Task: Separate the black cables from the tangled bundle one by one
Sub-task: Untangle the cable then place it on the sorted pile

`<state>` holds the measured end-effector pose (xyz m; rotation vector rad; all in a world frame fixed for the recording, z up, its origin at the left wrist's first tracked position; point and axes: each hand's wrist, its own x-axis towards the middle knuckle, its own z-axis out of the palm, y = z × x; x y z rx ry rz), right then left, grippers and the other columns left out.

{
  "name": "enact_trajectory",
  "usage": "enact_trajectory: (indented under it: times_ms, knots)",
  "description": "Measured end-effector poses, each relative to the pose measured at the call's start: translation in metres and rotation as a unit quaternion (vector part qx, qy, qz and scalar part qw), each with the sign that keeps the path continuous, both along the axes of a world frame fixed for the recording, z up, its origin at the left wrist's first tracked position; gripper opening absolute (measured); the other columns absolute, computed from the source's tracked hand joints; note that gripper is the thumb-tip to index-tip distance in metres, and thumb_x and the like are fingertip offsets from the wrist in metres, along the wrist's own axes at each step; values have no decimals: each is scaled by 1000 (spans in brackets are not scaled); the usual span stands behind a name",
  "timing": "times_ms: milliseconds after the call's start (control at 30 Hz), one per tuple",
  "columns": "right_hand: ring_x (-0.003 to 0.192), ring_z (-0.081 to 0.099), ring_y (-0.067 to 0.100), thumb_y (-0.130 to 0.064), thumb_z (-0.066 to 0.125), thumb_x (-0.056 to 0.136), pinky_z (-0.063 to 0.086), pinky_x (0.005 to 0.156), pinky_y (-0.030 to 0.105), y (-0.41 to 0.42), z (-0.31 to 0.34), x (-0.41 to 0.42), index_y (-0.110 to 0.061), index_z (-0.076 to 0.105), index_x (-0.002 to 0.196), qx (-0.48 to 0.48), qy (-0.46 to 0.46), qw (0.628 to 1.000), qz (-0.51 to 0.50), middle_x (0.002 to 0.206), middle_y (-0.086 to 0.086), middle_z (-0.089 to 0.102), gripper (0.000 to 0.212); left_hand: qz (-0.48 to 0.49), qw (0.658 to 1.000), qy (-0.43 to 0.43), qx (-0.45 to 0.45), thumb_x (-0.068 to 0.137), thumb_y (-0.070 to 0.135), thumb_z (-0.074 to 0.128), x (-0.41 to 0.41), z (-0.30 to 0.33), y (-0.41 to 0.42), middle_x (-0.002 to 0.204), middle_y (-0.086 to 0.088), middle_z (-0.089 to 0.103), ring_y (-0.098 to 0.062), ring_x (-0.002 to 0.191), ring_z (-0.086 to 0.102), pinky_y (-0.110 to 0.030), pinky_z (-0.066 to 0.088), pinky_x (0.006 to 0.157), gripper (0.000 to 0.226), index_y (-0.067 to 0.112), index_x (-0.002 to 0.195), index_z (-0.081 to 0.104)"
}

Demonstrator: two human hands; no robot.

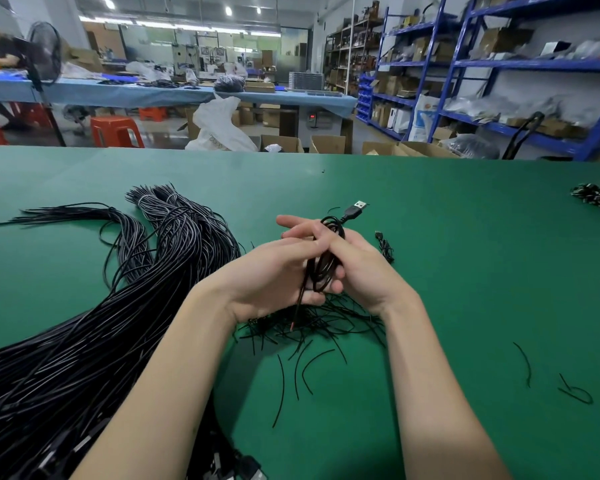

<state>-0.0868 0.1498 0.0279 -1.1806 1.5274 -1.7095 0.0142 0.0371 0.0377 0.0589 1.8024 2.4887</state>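
Both hands meet above the green table (pixel 465 237), holding 1 coiled black USB cable (pixel 328 263) between them. The left hand (pixel 278 271) has its thumb and fingers curled around the coil's lower loops; the right hand (pixel 357 268) grips the coil from the other side. The USB plug (pixel 357 206) sticks up beyond the fingertips. The large cable bundle (pixel 94 323) lies to the left, with cut black scraps (pixel 312 327) beneath the wrists.

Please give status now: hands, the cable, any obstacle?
Both hands, left hand and right hand, grip one coiled black cable, USB plug sticking up. Big cable bundle lies left. Loose cable scraps under hands, no block.
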Motion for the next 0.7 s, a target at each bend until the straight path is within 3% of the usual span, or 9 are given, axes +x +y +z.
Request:
enact_trajectory:
  times_ms: [100, 133, 200, 267, 333, 400, 467, 633, 700]
  knots:
    - [117, 59, 54, -40, 47, 106, 60, 85, 55, 0, -2, 2, -28, 74, 94, -13, -41, 999, 21, 139, -7, 65, 32, -11, 999, -31, 19, 98, 16, 56, 0, -2, -4, 88, -7, 62, -16, 78, 62, -25, 51, 65, 7, 10, 100, 59]
    - [113, 69, 36, -40, 45, 108, 63, 74, 41, 1, 0, 5, -33, 75, 90, -11, -52, 998, 30, 137, -4, 66, 36, -25, 999, -34, 33, 97, 11, 56, 0, -3, -5, 87, -6, 60, -16, 77, 61, -26, 51, 67, 3, 9, 98, 56]
    - [64, 66, 1, -40, 43, 109, 50, 45, 16, 4, 3, 8, -33, 73, 82, 2, -67, 996, 56, 134, -2, 68, 41, -48, 996, -37, 61, 94, 9, 52, 1, -3, -6, 84, -5, 55, -17, 77, 57, -28, 50, 70, 2, 11, 94, 53]
    - [41, 45, 0, -40, 43, 109, 46, 40, 16, 5, 3, 6, -24, 61, 82, 10, -69, 995, 72, 136, -2, 67, 36, -60, 995, -38, 67, 94, 12, 51, 2, -3, -6, 83, -4, 53, -16, 75, 54, -28, 47, 70, 1, 12, 95, 51]
    - [48, 53, 6, -42, 44, 107, 54, 49, 25, 5, 2, 4, -19, 52, 85, 17, -67, 994, 84, 138, -2, 66, 33, -57, 997, -31, 43, 95, 18, 52, 1, -3, -4, 81, -2, 50, -13, 72, 49, -25, 44, 66, 5, 13, 95, 52]
    - [91, 73, 15, -45, 43, 104, 59, 75, 34, 4, 1, 2, -18, 54, 85, 22, -71, 994, 77, 137, 2, 67, 35, -34, 999, -18, 7, 97, 16, 52, 1, -4, -2, 78, -2, 45, -12, 67, 43, -23, 40, 61, 7, 12, 92, 54]
    - [119, 67, 19, -50, 44, 104, 57, 86, 33, 3, 2, 1, -22, 62, 84, 28, -85, 994, 70, 133, 4, 69, 38, -13, 1000, -8, -20, 100, 10, 48, 2, -3, -1, 75, -2, 42, -12, 64, 40, -24, 36, 60, 9, 8, 95, 55]
    - [116, 62, 28, -58, 43, 97, 49, 103, 48, 2, 3, -5, -20, 68, 114, -16, -103, 994, 24, 132, 6, 69, 48, 53, 997, -13, -57, 106, 19, 43, 2, 1, 2, 66, 3, 39, -11, 58, 34, -22, 37, 54, 20, 11, 91, 53]
    - [98, 58, 24, -56, 39, 101, 52, 94, 42, 5, 5, -8, -20, 68, 120, -37, -102, 994, 1, 130, 3, 70, 50, 67, 996, -3, -54, 107, 24, 41, 1, 2, 4, 65, 6, 35, -10, 57, 31, -20, 35, 52, 22, 13, 91, 50]
